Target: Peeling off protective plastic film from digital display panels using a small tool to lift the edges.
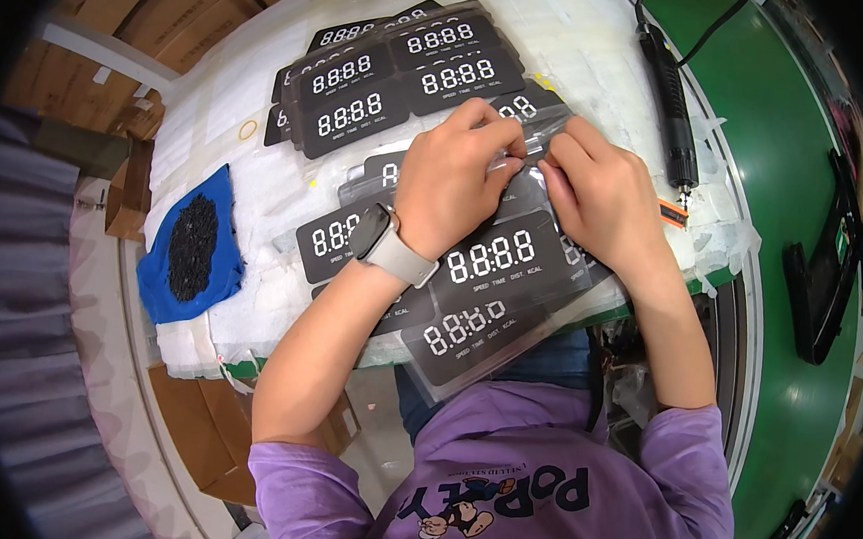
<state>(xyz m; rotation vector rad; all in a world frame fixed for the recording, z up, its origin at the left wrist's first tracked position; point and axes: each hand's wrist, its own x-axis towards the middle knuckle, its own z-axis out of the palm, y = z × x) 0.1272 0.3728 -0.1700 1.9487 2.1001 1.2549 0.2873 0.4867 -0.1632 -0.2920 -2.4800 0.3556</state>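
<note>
Both hands work close together over a loose layer of black display-panel stickers in clear film (496,264), printed with white digit segments. My left hand (457,177), wearing a watch with a light strap (398,253), is closed in a pinch on the clear film at the far edge of the sheets. Just right of it, my right hand (599,196) pinches the same film with curled fingers. The exact spot between the fingertips is partly hidden. The nearest sheet hangs over the table's front edge toward my lap. Behind my hands lies a stack of similar sheets (362,112).
On the left, a blue cloth (229,227) holds a heap of small black parts (193,245), seemingly screws. A corded electric screwdriver (667,106) lies at the right, near an orange piece (672,215). Beyond, a black plastic housing (817,273) rests on the green surface (750,388). Cardboard boxes (171,11) stand far left.
</note>
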